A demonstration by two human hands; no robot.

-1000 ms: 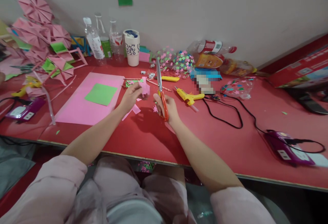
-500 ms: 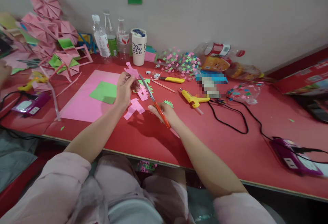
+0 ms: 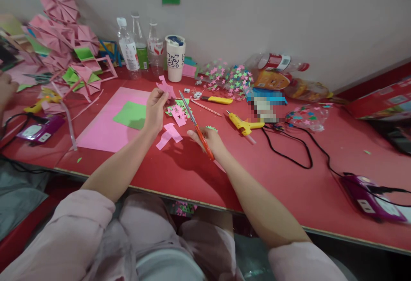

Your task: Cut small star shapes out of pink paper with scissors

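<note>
A jagged piece of pink paper (image 3: 166,86) is pinched in my left hand (image 3: 155,109), raised a little over the red table. My right hand (image 3: 210,142) grips orange-handled scissors (image 3: 203,139), their blades pointing up and away, apart from the pink paper. Below the blades lie small green and pink paper cut-outs (image 3: 179,114). Nearer to me rests an angular pink paper scrap (image 3: 169,136). A green spiky paper piece (image 3: 211,128) shows just behind my right hand. Left of my left hand, a green sheet (image 3: 131,115) lies on a larger pink sheet (image 3: 105,132).
A yellow glue gun (image 3: 243,124) and a yellow utility knife (image 3: 218,100) lie to the right. Black cords run to a purple power strip (image 3: 372,197). Bottles and a cup (image 3: 175,60) stand by the wall. Pink folded-paper crafts (image 3: 61,37) and another person's hand (image 3: 7,90) are at left.
The scissors have drawn back slightly to the right, away from the pink paper in my left hand. My left hand still holds that paper.
</note>
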